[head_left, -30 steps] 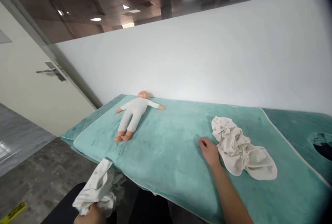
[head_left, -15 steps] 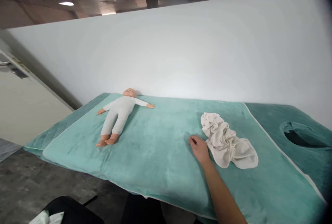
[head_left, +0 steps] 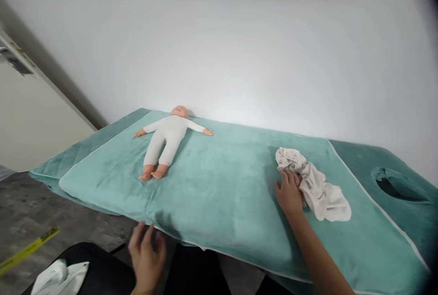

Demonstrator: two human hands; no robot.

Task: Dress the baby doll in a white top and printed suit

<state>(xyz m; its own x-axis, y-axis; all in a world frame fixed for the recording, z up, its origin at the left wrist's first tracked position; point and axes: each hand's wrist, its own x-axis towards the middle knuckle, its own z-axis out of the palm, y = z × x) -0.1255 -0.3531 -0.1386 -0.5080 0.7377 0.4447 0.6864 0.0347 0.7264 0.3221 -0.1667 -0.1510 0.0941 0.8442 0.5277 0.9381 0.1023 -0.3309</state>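
My right hand (head_left: 289, 194) rests against the left side of a crumpled white cloth piece (head_left: 316, 190), which looks like a baby garment with a small print at its upper end. Its fingers lie on the fabric, while the thumb sticks out to the left, apart from them. Below the front edge of the green bed, my left hand (head_left: 147, 254) is raised with loosely bent, spread fingers and nothing in it. A baby doll (head_left: 167, 135) in a white bodysuit lies on its back at the left, arms stretched out, away from both hands.
A green plush cover (head_left: 219, 181) lies over the bed, which has a face hole (head_left: 398, 183) at the right end. Behind stands a white wall (head_left: 219, 58). White fabric (head_left: 61, 279) sits on a black seat (head_left: 102, 267) at lower left, near a yellow strip (head_left: 29, 249).
My left hand has come into view at the front edge. My right hand has moved forward onto the cloth, whose near folds have shifted. The view has tilted slightly.
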